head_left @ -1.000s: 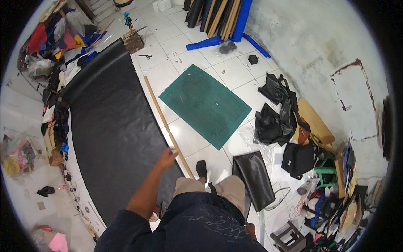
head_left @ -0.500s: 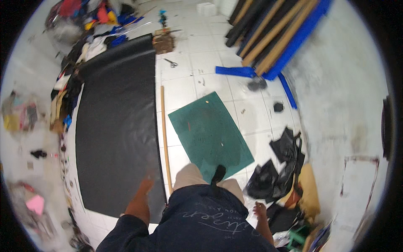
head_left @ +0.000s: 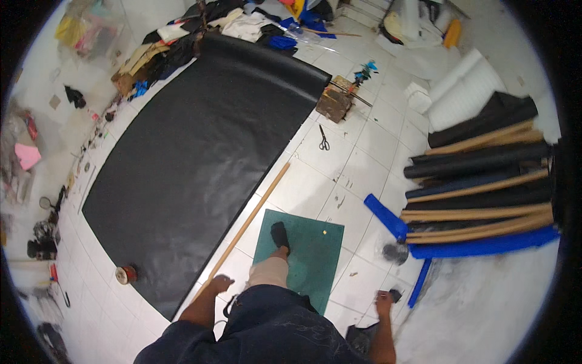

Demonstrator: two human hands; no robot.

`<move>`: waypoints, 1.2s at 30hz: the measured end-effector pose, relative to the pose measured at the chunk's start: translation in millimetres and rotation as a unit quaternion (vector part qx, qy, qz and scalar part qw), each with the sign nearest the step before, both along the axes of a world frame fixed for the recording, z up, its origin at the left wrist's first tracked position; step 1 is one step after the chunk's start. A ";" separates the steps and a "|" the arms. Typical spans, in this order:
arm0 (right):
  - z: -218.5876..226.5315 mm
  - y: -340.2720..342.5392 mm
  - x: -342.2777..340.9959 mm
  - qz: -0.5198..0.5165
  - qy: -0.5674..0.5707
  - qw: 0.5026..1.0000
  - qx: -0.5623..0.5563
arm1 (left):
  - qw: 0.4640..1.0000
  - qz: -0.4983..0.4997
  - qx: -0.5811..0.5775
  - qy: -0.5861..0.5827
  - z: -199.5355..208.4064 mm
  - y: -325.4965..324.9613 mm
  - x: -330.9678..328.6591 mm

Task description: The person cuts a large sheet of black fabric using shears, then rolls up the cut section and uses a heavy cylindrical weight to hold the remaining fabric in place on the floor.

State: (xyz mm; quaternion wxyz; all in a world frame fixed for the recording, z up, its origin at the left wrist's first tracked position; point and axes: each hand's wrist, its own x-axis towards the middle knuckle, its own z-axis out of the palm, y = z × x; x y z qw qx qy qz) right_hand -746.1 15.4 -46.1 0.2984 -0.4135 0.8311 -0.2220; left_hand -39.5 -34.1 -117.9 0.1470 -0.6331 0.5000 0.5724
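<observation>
My left hand (head_left: 220, 283) hangs beside the near end of a long tan pole (head_left: 245, 227), apparently empty, its fingers loose. My right hand (head_left: 384, 301) hangs low at the right with its fingers loosely bent; nothing can be made out in it. Just beyond it a small black piece (head_left: 396, 295) shows on the floor. A wide black sheet (head_left: 188, 164) is spread at the left, its far end rolled. A round tin (head_left: 126, 275) stands on its near left edge. My foot in a dark sock (head_left: 279, 235) is on the green cutting mat (head_left: 330, 255).
Black scissors (head_left: 324, 138) lie near a brown block (head_left: 334, 103) at the roll's end. Rolls of material (head_left: 479, 164) and tan tubes fill the right side, with a blue strip (head_left: 386, 217) beside them. Scraps (head_left: 242, 25) are heaped at the back.
My view has turned left and shifted, bringing the tin and more rolls into sight. One foot has come forward onto the mat. My left hand now appears beside the pole instead of over the sheet.
</observation>
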 end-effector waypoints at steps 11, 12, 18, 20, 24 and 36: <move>115.0 -406.8 277.6 0.451 -0.057 0.886 0.093 | 0.885 0.383 -0.250 0.083 153.3 -346.8 -50.9; 110.8 -434.4 274.2 0.488 -0.048 0.867 0.082 | 0.886 0.370 -0.267 0.079 153.3 -359.9 -57.3; 124.1 -615.8 298.0 0.620 0.052 0.782 0.031 | 0.875 0.435 -0.213 0.018 119.8 -391.2 -106.7; 112.6 -676.6 301.0 0.657 0.134 0.741 -0.033 | 0.870 0.467 -0.158 0.025 112.3 -407.5 -134.4; 76.1 -805.3 317.1 0.848 0.132 0.506 0.085 | 0.893 0.403 -0.183 -0.088 83.5 -422.1 -203.7; 62.7 -908.4 276.6 0.759 0.019 0.051 0.648 | 0.693 0.521 0.304 0.396 215.2 -502.9 -300.5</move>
